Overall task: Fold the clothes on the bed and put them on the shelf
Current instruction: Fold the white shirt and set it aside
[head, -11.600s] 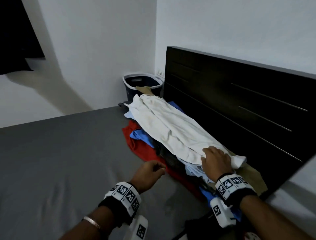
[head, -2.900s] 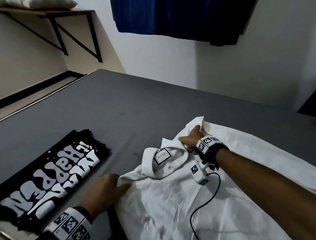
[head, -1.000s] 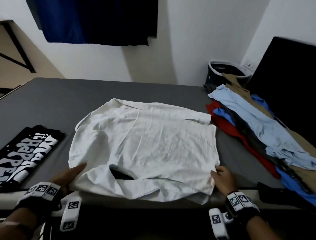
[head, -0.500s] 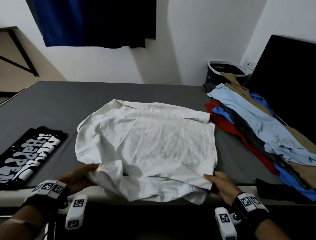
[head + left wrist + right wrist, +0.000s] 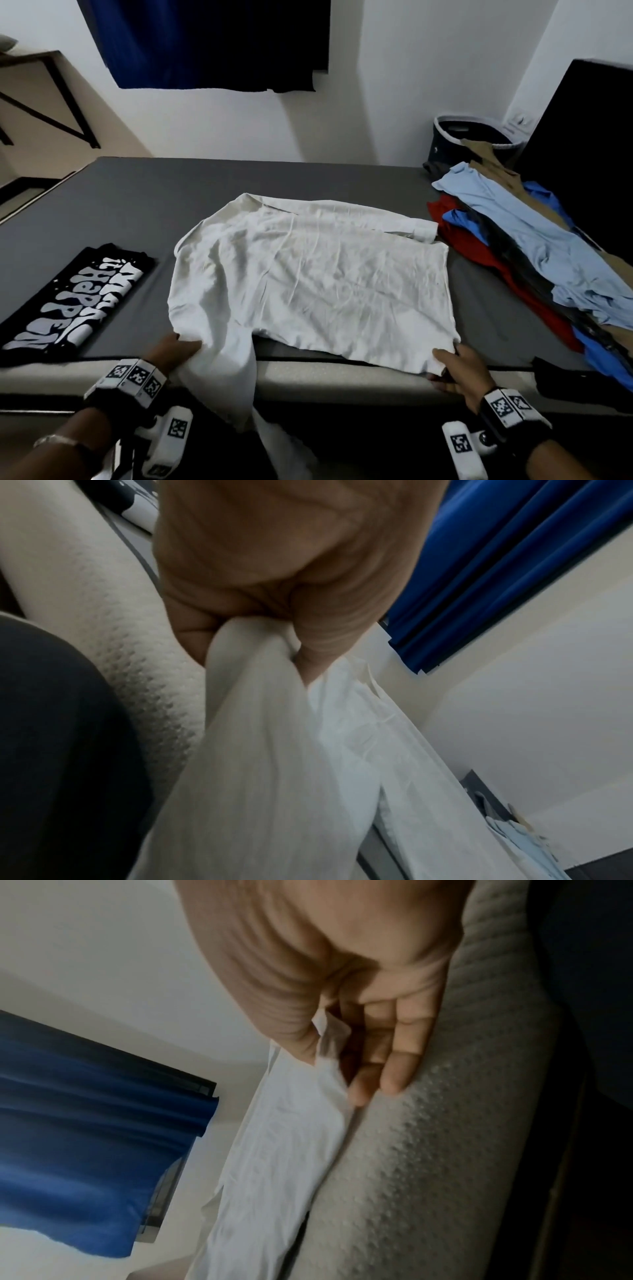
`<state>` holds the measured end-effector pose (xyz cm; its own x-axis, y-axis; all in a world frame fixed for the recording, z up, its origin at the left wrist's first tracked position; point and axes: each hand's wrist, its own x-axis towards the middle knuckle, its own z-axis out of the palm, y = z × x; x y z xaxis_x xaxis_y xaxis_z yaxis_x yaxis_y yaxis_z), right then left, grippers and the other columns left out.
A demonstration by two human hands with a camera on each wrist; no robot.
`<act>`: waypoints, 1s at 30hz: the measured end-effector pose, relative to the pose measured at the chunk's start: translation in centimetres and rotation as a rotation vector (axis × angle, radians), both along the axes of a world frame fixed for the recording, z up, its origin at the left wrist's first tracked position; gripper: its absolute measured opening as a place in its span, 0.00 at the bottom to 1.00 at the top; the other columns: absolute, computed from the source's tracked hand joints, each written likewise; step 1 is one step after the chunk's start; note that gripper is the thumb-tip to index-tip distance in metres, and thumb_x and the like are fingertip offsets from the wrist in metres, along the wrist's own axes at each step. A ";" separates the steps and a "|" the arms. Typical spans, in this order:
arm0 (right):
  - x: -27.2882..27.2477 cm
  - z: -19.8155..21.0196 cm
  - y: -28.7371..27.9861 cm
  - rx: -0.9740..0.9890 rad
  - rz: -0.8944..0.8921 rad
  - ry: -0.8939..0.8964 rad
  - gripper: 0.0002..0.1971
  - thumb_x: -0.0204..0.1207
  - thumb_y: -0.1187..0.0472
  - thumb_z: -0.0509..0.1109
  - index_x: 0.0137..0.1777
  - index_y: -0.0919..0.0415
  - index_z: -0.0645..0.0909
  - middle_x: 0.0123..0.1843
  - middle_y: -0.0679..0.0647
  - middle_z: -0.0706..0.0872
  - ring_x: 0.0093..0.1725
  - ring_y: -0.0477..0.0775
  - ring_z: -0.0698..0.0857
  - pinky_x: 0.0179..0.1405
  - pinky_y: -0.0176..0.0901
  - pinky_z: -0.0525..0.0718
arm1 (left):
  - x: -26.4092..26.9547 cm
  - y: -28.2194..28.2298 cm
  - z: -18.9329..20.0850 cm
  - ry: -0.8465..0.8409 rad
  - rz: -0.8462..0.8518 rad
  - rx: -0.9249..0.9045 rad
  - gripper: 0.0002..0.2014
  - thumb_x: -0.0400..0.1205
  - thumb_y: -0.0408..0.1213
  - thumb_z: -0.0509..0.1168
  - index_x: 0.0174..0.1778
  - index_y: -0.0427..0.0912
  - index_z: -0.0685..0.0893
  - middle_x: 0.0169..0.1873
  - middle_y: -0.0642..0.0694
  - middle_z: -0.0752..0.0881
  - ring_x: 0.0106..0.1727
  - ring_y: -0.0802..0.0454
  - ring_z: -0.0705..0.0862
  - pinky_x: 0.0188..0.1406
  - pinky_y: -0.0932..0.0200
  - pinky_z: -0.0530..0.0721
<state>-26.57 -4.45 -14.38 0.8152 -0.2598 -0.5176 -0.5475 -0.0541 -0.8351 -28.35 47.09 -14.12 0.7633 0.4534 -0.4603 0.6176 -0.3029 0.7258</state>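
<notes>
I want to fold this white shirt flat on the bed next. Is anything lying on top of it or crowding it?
Nothing visible lies on the white shirt. The black shirt and clothes pile lie apart at either side. One sleeve hangs over the bed's near edge by the left hand.

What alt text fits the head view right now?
Two hands hold the near edge of a white shirt spread on a grey bed: left hand grips a bunched corner, right hand pinches the other. Folded black printed shirt left, unfolded clothes pile right.
</notes>
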 end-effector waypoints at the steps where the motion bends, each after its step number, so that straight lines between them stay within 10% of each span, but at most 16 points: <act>1: 0.1 0.0 -0.2 -0.010 -0.029 -0.006 0.07 0.82 0.63 0.68 0.56 0.65 0.78 0.41 0.63 0.80 0.37 0.61 0.83 0.22 0.41 0.84 | 0.3 0.4 -0.4 -0.003 0.009 0.091 0.18 0.73 0.32 0.77 0.54 0.24 0.86 0.50 0.26 0.88 0.54 0.33 0.87 0.58 0.41 0.85; 8: -1.2 0.6 -0.4 -0.011 -0.005 0.005 0.06 0.79 0.64 0.73 0.48 0.65 0.78 0.34 0.61 0.79 0.32 0.60 0.84 0.21 0.41 0.84 | 0.3 -2.3 1.7 -0.139 -0.013 0.686 0.26 0.71 0.47 0.79 0.58 0.37 0.80 0.55 0.29 0.83 0.59 0.30 0.81 0.58 0.40 0.78; 14: -2.6 1.0 -1.1 -0.014 0.126 0.124 0.07 0.79 0.60 0.73 0.45 0.63 0.80 0.30 0.57 0.83 0.31 0.58 0.89 0.25 0.40 0.84 | 1.6 -14.9 6.5 -0.383 -0.644 0.387 0.08 0.77 0.43 0.73 0.36 0.58 0.81 0.30 0.56 0.86 0.34 0.61 0.83 0.37 0.60 0.81; 19: -1.3 1.5 -3.1 -0.017 0.103 0.064 0.09 0.79 0.56 0.72 0.41 0.60 0.80 0.36 0.56 0.85 0.37 0.58 0.84 0.32 0.43 0.85 | 2.9 -26.3 6.0 -0.451 -1.073 0.339 0.02 0.79 0.46 0.69 0.44 0.56 0.82 0.37 0.59 0.83 0.41 0.60 0.83 0.45 0.59 0.80; 30: 9.5 1.1 -7.0 -0.242 0.030 -0.110 0.06 0.76 0.63 0.74 0.46 0.59 0.78 0.35 0.57 0.84 0.35 0.53 0.81 0.32 0.42 0.77 | 6.3 -39.2 2.0 -0.288 -1.373 0.693 0.31 0.74 0.65 0.69 0.63 0.47 0.76 0.59 0.42 0.80 0.60 0.39 0.80 0.58 0.43 0.76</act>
